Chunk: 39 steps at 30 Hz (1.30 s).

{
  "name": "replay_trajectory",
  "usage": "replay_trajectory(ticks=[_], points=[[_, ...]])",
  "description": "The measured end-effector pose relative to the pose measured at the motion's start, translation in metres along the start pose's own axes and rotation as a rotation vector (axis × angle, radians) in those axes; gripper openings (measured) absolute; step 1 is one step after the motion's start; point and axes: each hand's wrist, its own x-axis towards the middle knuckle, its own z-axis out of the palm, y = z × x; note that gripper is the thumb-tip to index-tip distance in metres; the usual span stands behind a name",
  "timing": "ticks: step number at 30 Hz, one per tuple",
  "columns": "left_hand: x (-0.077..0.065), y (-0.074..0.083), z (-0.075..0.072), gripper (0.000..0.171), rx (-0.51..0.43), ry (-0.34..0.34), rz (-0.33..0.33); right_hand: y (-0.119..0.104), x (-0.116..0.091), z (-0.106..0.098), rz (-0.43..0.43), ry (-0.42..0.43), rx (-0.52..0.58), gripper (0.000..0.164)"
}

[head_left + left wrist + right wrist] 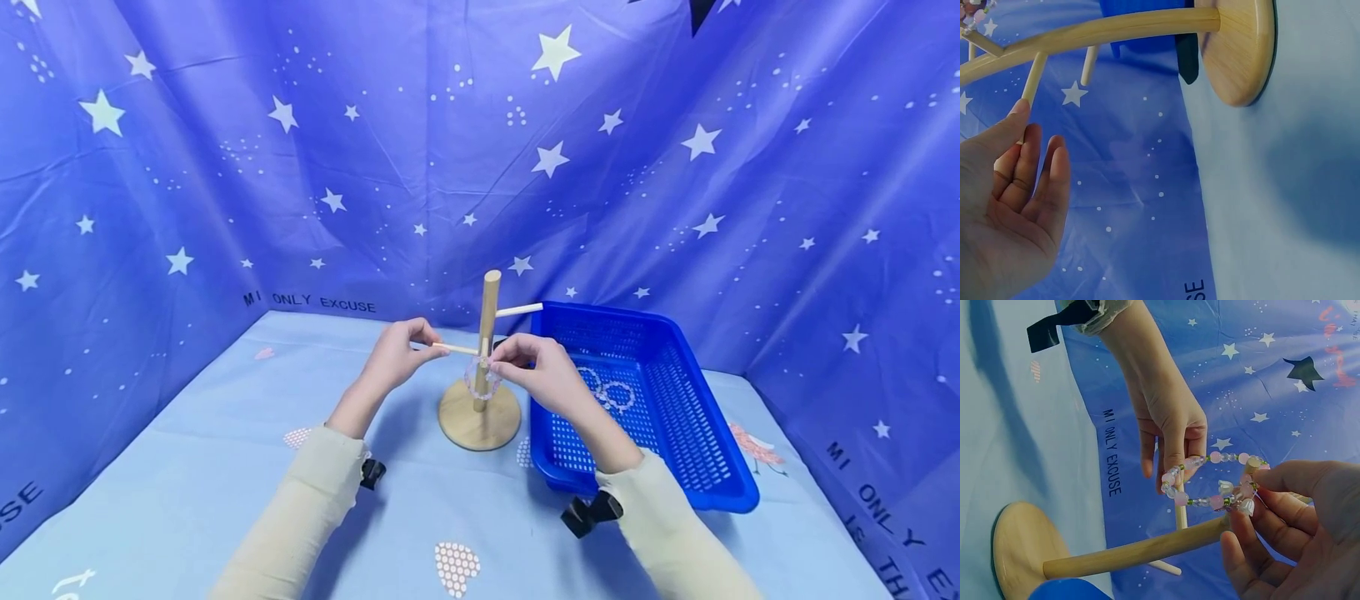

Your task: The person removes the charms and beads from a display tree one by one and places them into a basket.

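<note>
A wooden stand [490,304] with a round base [465,425] stands upright on the table, short pegs sticking out of its post. My left hand [397,354] pinches the left peg [1034,78] near its outer end, between thumb and index finger. Close to the post, my right hand [543,371] pinches a bracelet [1216,501] of pink and clear beads with white flower-shaped beads. The bracelet hangs by a front peg [1252,464], whose tip shows beside my right fingertips. Whether the loop fully encircles that peg I cannot tell.
To the right is a blue plastic basket [675,358] with beaded bracelets [618,398] inside, its left wall close to the stand's base. Another peg [519,310] reaches from the post toward the basket's back corner. Behind the table hangs a blue starry curtain [420,150].
</note>
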Motion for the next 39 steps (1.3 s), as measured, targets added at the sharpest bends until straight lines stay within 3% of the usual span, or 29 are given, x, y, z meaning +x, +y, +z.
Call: replay_trajectory(ticks=[10, 19, 31, 39], points=[[-0.003, -0.003, 0.000, 0.015, -0.030, -0.018, 0.036, -0.001, -0.008, -0.013, -0.030, -0.015, -0.017, 0.009], [-0.004, -0.007, 0.002, 0.009, -0.140, -0.018, 0.050, 0.011, -0.017, -0.037, 0.006, 0.001, -0.044, 0.015], [-0.003, -0.006, 0.005, 0.009, -0.173, -0.004, 0.029, 0.050, -0.019, -0.071, 0.105, 0.029, -0.134, 0.021], [-0.003, -0.008, 0.006, 0.009, -0.172, -0.004, 0.042, 0.083, -0.007, -0.081, 0.207, -0.075, -0.160, 0.020]])
